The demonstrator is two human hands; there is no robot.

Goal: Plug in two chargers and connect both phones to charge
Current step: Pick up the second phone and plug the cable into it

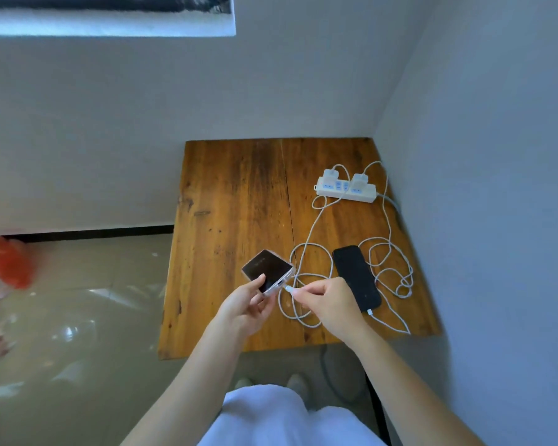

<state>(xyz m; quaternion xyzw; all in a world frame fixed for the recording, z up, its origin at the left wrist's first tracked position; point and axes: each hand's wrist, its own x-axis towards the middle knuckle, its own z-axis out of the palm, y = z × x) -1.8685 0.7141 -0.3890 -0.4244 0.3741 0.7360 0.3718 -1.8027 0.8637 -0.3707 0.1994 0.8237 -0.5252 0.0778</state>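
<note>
Holding a phone in a clear case (266, 271) off the wooden table (239, 204), the left hand (245, 305) is curled around its near end; the right hand (327, 304) pinches a white cable plug (289, 289) just short of its port. Right of that hand lies a black phone (356, 278), cable attached; beyond, two chargers (331, 175) sit in a power strip (347, 188)

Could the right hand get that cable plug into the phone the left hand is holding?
Probably yes. The right hand pinches the cable plug just short of the port on the clear-cased phone, which the left hand holds tilted toward it; nothing sits between them.
</note>
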